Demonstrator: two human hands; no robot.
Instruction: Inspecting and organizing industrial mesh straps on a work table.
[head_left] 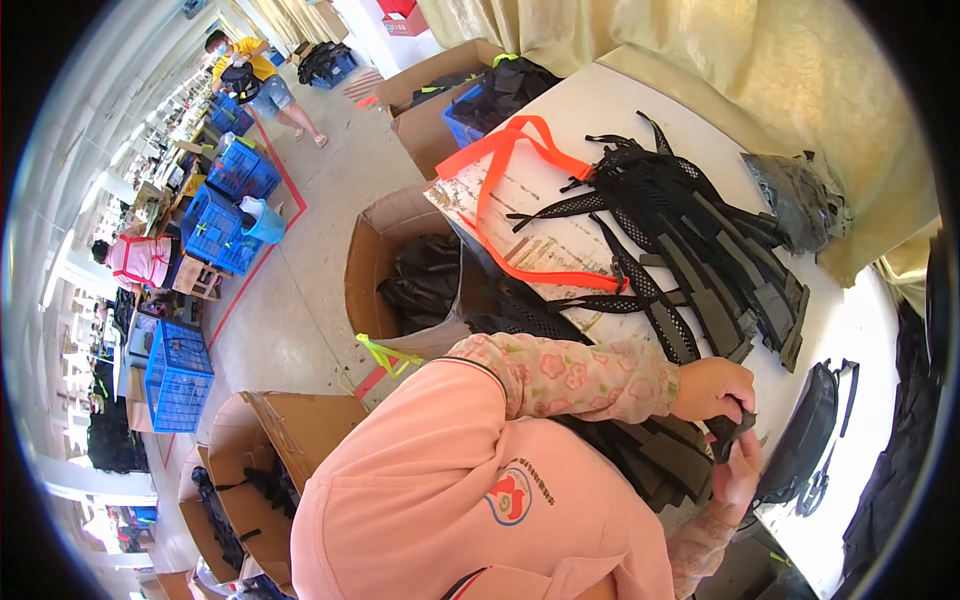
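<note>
Both hands meet at the near edge of the white table. My left hand (712,388), reaching in from a floral sleeve, is closed with its fingers on a small dark fabric piece (730,434). Just below it, my right hand (738,472) pinches the same piece from the other side. Beside the hands lies a stack of black mesh harness-like pieces with grey-green panels (655,462). More black mesh pieces (650,200) with dark strips are heaped farther up the table. Exactly how the fingers grip the fabric is partly hidden.
Orange webbing (490,165) trails over the worn white table (590,100). A black bag (805,440) lies on a bright white surface. Cardboard boxes (365,260) with black goods stand alongside. Across the aisle are blue crates (180,375) and a walking person (255,80) carrying a black item.
</note>
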